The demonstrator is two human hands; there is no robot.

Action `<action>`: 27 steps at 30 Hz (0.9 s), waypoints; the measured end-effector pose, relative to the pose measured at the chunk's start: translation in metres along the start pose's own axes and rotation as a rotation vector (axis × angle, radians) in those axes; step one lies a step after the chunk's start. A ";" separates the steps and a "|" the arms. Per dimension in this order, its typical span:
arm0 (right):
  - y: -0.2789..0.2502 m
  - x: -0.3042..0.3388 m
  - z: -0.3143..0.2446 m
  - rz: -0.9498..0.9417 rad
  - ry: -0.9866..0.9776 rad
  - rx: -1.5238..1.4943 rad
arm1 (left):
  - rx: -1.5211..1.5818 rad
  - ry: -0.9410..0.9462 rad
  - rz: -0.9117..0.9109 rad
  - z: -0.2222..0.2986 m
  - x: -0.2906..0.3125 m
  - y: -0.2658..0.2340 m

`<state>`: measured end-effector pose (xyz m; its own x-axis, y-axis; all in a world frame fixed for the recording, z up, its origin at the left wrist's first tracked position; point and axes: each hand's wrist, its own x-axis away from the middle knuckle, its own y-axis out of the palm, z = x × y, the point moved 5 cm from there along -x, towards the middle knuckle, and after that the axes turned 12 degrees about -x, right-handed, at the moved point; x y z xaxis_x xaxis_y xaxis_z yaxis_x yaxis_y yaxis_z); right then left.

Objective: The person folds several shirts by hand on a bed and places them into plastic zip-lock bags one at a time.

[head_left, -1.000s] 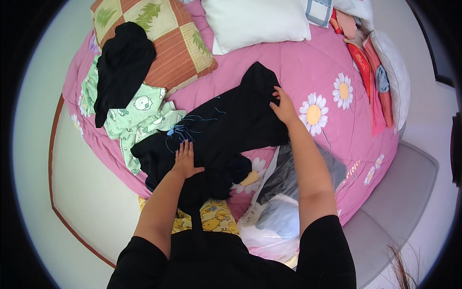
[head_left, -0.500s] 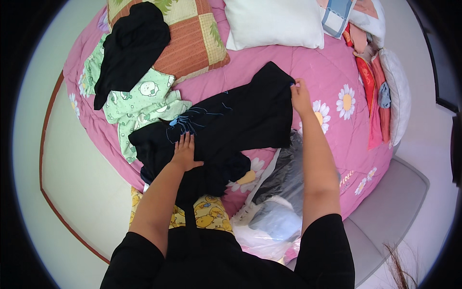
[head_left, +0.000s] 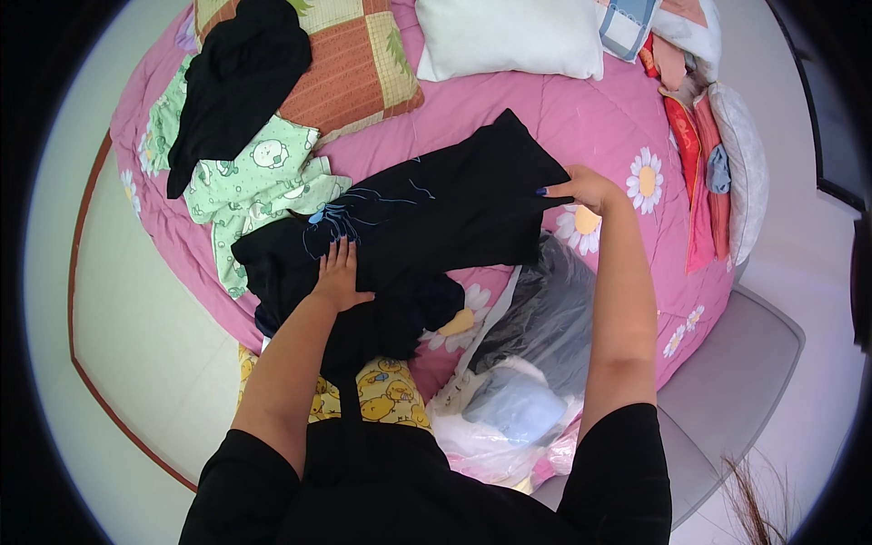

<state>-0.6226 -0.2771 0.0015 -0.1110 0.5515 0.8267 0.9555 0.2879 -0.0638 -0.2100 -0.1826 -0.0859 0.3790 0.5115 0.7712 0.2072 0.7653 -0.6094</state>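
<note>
Smoothing a black garment (head_left: 436, 222) flat on the pink bedspread (head_left: 590, 118).
The left hand (head_left: 338, 277) lay open, pressing its lower part; the right hand (head_left: 589, 189) pinched its far edge; a fold seemed next.

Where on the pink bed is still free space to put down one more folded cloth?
The largest bare patch of the pink quilt lies between the white pillow and the black garment, left of the clothes pile. The left side is crowded with the green printed garment; the near edge holds plastic bags.
</note>
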 end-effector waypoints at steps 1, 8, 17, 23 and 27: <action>-0.003 0.002 0.004 -0.007 0.006 0.051 | -0.003 -0.004 -0.005 0.000 0.000 0.000; -0.020 0.023 0.024 0.262 0.188 0.051 | 0.006 -0.001 -0.002 0.000 0.003 -0.001; 0.039 0.026 0.095 0.451 0.077 -0.162 | 0.035 0.002 0.025 -0.001 0.004 0.000; 0.054 0.010 0.154 0.485 0.104 0.210 | 0.019 0.017 0.062 0.000 0.011 -0.006; 0.080 0.035 0.120 0.688 -0.065 0.617 | 0.063 0.002 0.356 0.006 0.056 -0.016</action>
<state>-0.5831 -0.1411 -0.0414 0.3937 0.7932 0.4646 0.5042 0.2362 -0.8306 -0.1974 -0.1641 -0.0315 0.4188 0.7498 0.5123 0.0056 0.5620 -0.8271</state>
